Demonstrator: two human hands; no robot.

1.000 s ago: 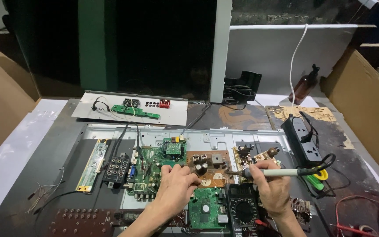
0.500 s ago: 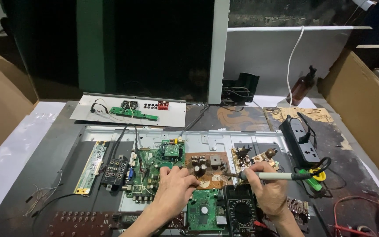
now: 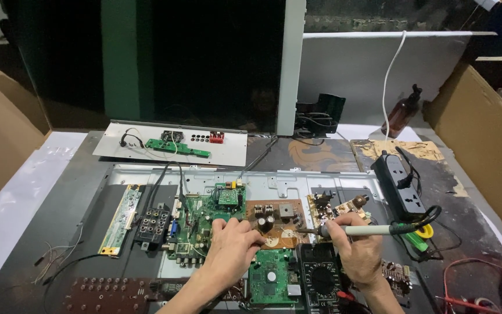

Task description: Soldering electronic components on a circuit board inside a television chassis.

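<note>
My right hand [image 3: 357, 250] grips a white-handled soldering iron [image 3: 367, 230] like a pen, its tip pointing left at the brown circuit board [image 3: 274, 221]. My left hand [image 3: 232, 249] rests with curled fingers on the edge of the green main board [image 3: 201, 218], fingertips touching the brown board next to the iron's tip. Both boards lie on a grey metal chassis [image 3: 297, 181]. A smaller green board [image 3: 269, 278] and a black multimeter [image 3: 322, 280] sit just below my hands.
A black power strip [image 3: 403, 187] lies at the right with the iron's cord plugged in. A white panel with a green board [image 3: 172, 144] lies at the back. A brown bottle [image 3: 401, 116], cardboard walls at both sides, red wires [image 3: 472, 285] and a long narrow board [image 3: 120, 220].
The view has shifted slightly. Both hands stay on the boards, with the iron's tip still at the brown board; no clear movement otherwise.
</note>
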